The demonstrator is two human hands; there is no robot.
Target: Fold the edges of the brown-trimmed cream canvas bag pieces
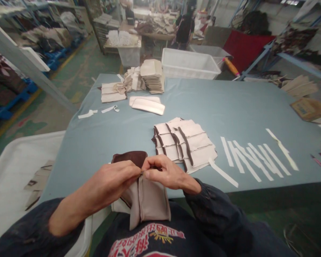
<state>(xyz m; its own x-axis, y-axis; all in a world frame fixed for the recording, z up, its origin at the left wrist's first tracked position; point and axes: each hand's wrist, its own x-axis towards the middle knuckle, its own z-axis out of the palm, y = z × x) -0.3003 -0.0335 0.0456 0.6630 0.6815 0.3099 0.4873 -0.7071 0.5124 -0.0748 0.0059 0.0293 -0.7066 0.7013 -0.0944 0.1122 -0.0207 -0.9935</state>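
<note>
At the table's near edge, both hands pinch a beige sewn fabric piece (pixel 153 201) with a dark brown lining along its upper part. My left hand (pixel 120 176) has its fingers closed on the piece's seam from the left. Meeting it from the right, my right hand (pixel 163 172) grips the same seam, thumb and forefinger together. The lower part of the piece hangs down against my front. Just beyond the right hand lies an overlapping pile of beige pieces with dark brown edges (pixel 200 142). A white strip (pixel 224 173) touches the pile's near corner.
Several white strips (pixel 246 160) lie to the right on the blue-green tabletop (pixel 117 132). Farther back are two pale flat plates (pixel 148 106) and stacked beige pieces (pixel 152 76). A white bin (pixel 2 160) stands at the left, a clear tub (pixel 189 64) behind the table.
</note>
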